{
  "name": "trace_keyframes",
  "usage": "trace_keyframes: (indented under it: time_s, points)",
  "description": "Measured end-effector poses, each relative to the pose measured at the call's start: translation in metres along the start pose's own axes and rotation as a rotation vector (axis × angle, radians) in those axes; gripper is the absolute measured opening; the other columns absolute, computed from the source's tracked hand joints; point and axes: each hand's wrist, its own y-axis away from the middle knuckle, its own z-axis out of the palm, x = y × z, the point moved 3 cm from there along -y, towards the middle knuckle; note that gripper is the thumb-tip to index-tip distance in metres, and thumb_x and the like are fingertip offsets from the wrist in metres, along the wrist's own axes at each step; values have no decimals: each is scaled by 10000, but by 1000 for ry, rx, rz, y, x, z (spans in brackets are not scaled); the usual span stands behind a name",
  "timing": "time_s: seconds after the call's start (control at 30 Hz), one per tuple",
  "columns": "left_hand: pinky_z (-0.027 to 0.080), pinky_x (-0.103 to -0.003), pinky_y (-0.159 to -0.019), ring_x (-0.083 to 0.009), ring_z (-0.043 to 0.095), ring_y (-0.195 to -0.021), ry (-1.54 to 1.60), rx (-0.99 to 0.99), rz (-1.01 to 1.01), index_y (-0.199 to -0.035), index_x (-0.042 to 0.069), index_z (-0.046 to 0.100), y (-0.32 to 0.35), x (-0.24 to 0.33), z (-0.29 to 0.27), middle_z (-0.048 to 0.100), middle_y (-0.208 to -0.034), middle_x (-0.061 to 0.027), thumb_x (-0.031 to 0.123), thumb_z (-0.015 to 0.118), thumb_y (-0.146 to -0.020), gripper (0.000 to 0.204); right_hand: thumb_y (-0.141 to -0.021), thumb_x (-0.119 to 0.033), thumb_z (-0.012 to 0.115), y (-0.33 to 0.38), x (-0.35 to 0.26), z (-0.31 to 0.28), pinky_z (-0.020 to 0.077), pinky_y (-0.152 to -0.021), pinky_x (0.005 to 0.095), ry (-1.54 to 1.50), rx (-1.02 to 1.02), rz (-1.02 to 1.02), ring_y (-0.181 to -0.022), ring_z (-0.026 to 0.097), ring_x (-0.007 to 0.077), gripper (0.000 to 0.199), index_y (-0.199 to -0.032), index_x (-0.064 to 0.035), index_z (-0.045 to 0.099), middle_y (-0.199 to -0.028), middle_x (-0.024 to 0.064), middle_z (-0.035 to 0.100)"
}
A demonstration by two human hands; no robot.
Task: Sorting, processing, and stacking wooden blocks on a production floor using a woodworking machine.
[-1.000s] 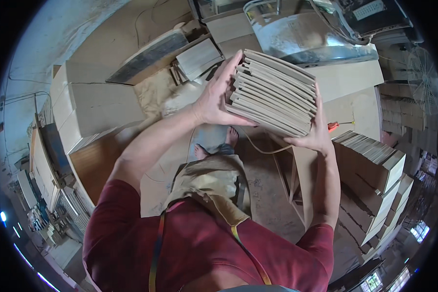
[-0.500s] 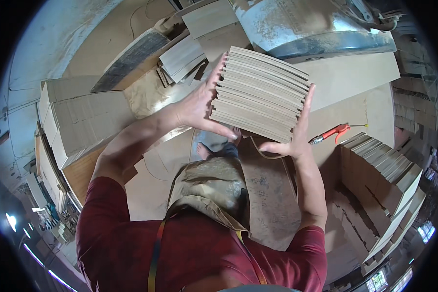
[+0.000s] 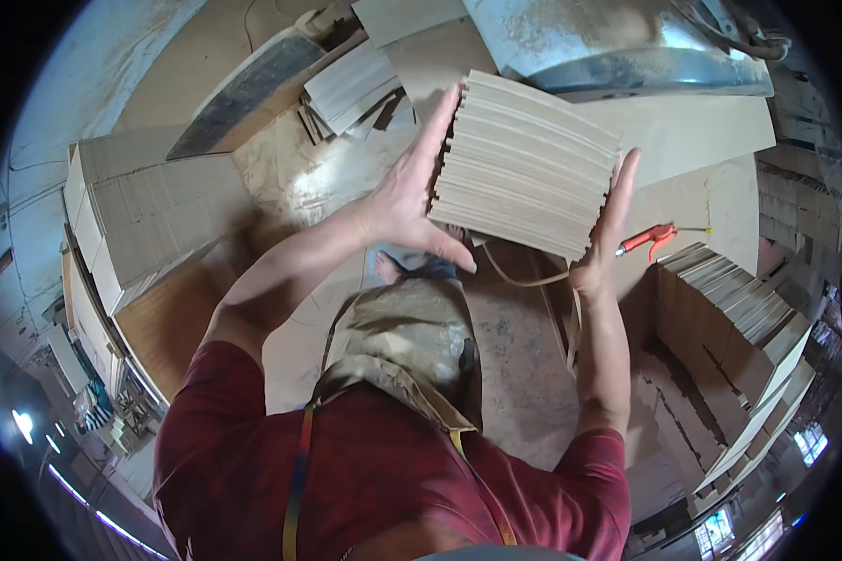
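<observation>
Your left hand (image 3: 404,201) and your right hand (image 3: 606,234) hold a thick stack of thin pale boards (image 3: 524,178) between them, lifted in front of you above the counter (image 3: 683,140). The left grip is wide open and flat: the palm presses on the left side of the stack, the fingers lie stretched up along its edge, and the thumb goes under the lower left corner. The right grip is also open and flat, the palm against the right side of the stack with the fingers pointing up. So the stack is clamped between two flat palms, not wrapped by closed fingers. The stack is tilted, its layered edges turned to you. Near the right edge of the counter lies a red tool (image 3: 647,238), just beside your right hand but apart from it.
</observation>
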Motion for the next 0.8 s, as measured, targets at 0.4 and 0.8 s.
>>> trace_keyframes:
  time_s: [0.4,0.8]
  points:
    - [74,-574,-1364,-369,33,-1710,578,175,-99,-1767,12,-3,-14,-9,27,7,-1857,-191,904,540,-903,1355,-802,-1051,420,-9,6,15,206,-1327,606,-189,82,127,-1654,210,448,1467,-1763,2,71,-1818,266,132]
    - [64,-540,-1369,-338,35,-1712,570,221,-141,-1766,-1,83,-17,-18,29,21,-1861,-174,740,376,-1075,1055,-890,-1038,247,-17,12,27,210,-1319,595,-396,194,267,-1657,221,395,1335,-1778,-49,124,-1827,210,175]
